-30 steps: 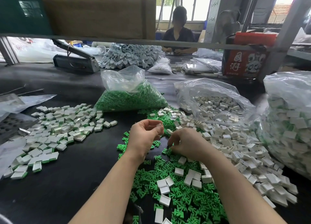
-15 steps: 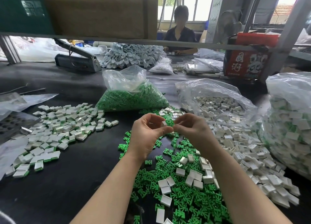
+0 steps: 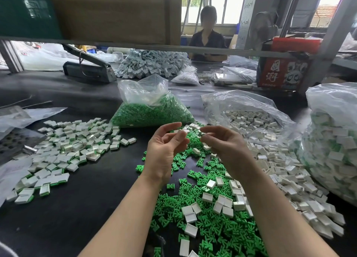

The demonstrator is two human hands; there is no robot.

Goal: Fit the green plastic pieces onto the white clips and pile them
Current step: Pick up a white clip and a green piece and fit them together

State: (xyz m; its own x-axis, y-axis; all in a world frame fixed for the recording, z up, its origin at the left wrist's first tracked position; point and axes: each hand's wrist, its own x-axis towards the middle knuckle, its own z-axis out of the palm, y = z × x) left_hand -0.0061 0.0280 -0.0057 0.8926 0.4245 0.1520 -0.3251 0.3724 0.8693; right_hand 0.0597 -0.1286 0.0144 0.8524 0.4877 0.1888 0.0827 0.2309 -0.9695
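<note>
My left hand point(image 3: 164, 152) and my right hand point(image 3: 224, 146) hover side by side, a small gap between their fingertips, above the loose green pieces point(image 3: 212, 229). A white clip point(image 3: 181, 132) sits at my left thumb tip, held lightly against loosely curled fingers. My right thumb and forefinger pinch a small pale piece point(image 3: 202, 134); its colour is hard to tell. Loose white clips point(image 3: 289, 171) lie to the right of the green ones. The pile of fitted white-and-green clips point(image 3: 65, 146) spreads over the black table at the left.
A bag of green pieces point(image 3: 152, 115) and a bag of white clips point(image 3: 251, 117) lie behind my hands. A large bag of fitted clips point(image 3: 332, 144) stands at the right edge. A person point(image 3: 207, 36) sits across the table, beyond a low shelf rail point(image 3: 212, 49).
My hands rose from the pile, met at the fingertips, and have now drawn slightly apart. My left fingers have loosened.
</note>
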